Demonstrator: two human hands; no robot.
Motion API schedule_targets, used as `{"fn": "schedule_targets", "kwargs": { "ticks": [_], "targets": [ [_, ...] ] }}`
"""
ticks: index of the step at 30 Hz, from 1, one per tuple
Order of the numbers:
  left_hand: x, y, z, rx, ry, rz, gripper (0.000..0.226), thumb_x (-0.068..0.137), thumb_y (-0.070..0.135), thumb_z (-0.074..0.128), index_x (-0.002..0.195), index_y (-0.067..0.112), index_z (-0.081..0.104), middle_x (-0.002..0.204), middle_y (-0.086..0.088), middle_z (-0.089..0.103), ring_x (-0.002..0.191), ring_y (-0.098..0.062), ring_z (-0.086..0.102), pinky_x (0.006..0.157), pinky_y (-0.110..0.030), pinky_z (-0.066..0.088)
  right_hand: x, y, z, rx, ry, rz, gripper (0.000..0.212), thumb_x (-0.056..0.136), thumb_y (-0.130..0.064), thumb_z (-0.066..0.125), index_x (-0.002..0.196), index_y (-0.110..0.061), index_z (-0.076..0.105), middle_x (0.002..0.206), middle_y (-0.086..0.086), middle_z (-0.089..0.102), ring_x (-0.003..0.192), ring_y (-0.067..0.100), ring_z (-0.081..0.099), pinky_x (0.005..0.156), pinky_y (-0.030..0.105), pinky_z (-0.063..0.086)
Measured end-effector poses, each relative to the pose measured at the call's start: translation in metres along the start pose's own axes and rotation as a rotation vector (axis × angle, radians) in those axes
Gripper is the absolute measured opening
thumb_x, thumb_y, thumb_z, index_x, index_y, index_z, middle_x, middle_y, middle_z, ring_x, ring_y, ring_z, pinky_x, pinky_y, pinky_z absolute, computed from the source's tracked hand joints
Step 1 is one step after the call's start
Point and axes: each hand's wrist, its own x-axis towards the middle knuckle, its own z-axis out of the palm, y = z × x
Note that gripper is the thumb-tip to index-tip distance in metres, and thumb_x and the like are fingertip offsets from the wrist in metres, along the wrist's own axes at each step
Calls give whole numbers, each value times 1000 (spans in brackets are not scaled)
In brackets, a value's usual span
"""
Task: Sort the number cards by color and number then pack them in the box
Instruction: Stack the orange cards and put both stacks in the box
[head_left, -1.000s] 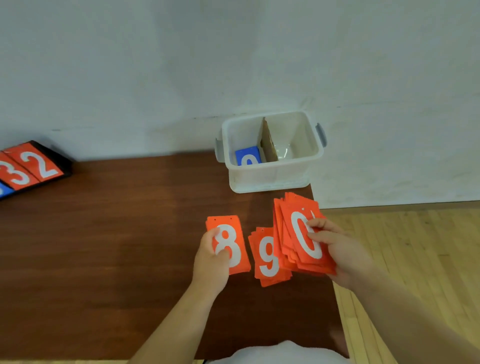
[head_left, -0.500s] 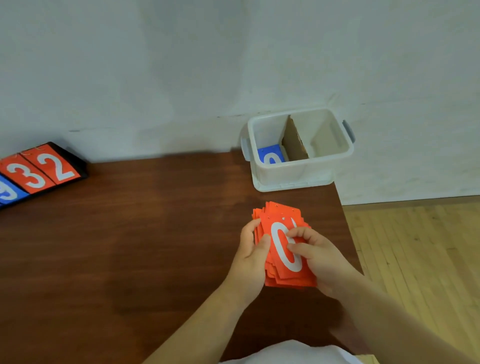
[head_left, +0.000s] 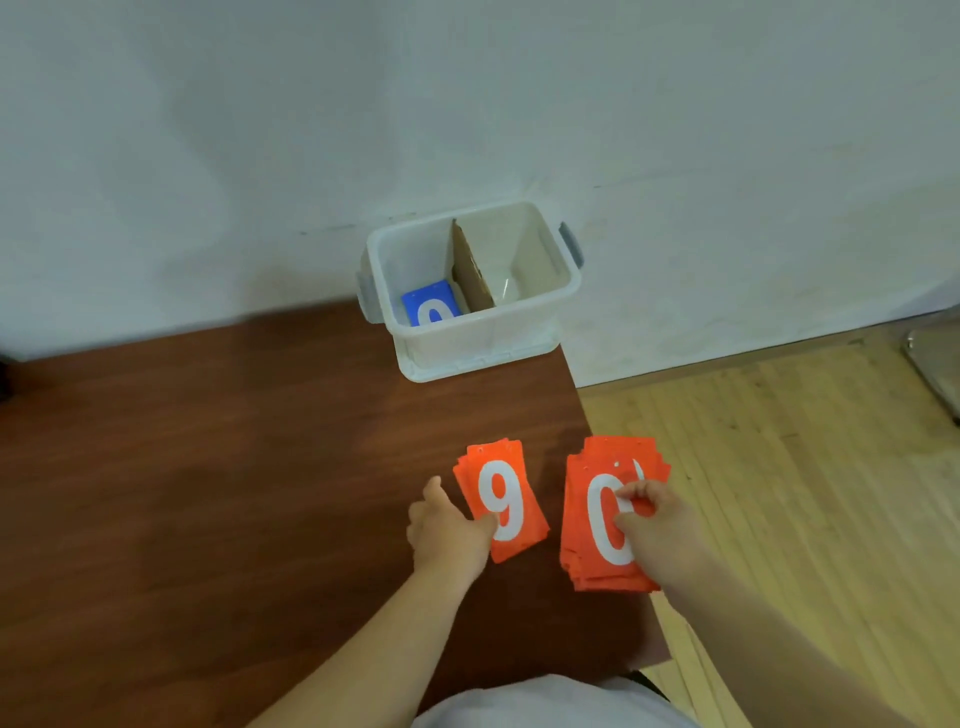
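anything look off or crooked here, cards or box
Mostly the orange stack topped by 0 in the right hand: its cards are fanned unevenly, and it juts past the table's right edge. The cardboard divider in the box seems to lean rather than stand straight. Nothing looks spilled or damaged.

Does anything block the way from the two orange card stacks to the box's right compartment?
Nothing visible does. The table strip between the 9 stack, the 0 stack and the box is bare; the right compartment looks empty.

Orange card (head_left: 500, 501) reads 9; orange stack (head_left: 597, 519) reads 0.
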Motion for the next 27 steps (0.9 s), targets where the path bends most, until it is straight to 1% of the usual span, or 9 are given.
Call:
{"fn": "schedule_targets", "kwargs": {
  "ticks": [5,8,11,14,18,22,25,26,27],
  "targets": [
    [-2,43,46,227,71,-12,126,66,60,84,154,34,-1,150,-8,25,136,-34,32,108,-49,38,21,19,-37,28,-72,35,22,91,-9,63,101,-28,68,101,-6,66,87,17,67,76,38,61],
    [-8,56,65,289,85,-1,127,71,48,87,154,37,-8,154,-6,18,138,-35,27,106,-52,38,38,22,-53,33,-112,38,22,91,-11,64,100,-31,67,103,-7,65,90,19,67,78,40,62],
    [-11,63,71,240,106,-37,124,73,37,90,154,40,-4,150,-5,21,133,-35,33,99,-50,47,50,22,-62,76,-135,45,21,92,-12,65,99,-31,68,108,-5,64,94,22,66,77,39,62],
    [-12,62,69,179,102,-107,124,72,35,91,154,44,-1,146,-8,18,130,-36,39,96,-48,51,58,22,-68,77,-153,45,19,92,-15,66,98,-32,68,109,-4,64,93,22,67,75,39,63],
    [-17,56,71,100,65,-45,113,78,26,87,154,48,6,136,-7,27,111,-34,60,92,-44,57,63,19,-72,77,-186,43,16,93,-19,67,98,-34,67,109,-5,64,93,23,67,78,44,64],
    [-21,49,75,62,59,13,89,82,27,84,151,37,30,131,-5,41,117,-32,59,92,-43,57,63,17,-76,91,-215,46,17,94,-20,67,99,-36,67,111,-5,63,94,24,67,77,45,64],
    [-18,41,74,-21,41,2,75,89,15,73,151,36,35,134,-5,46,121,-31,56,66,-25,55,61,16,-77,90,-231,55,16,95,-22,67,102,-37,65,117,-3,61,96,26,67,77,44,64],
    [-17,41,74,-79,32,-25,72,91,11,69,150,36,37,138,-6,47,123,-32,54,66,-24,54,61,15,-77,90,-233,57,16,96,-22,67,103,-36,64,117,-3,60,96,26,66,77,44,64],
    [-16,43,73,-166,21,-71,70,91,7,67,149,36,39,141,-7,47,125,-32,53,75,-29,56,60,14,-76,96,-238,63,16,96,-21,67,103,-35,64,118,-2,59,96,26,65,77,43,64]
  ]
}}
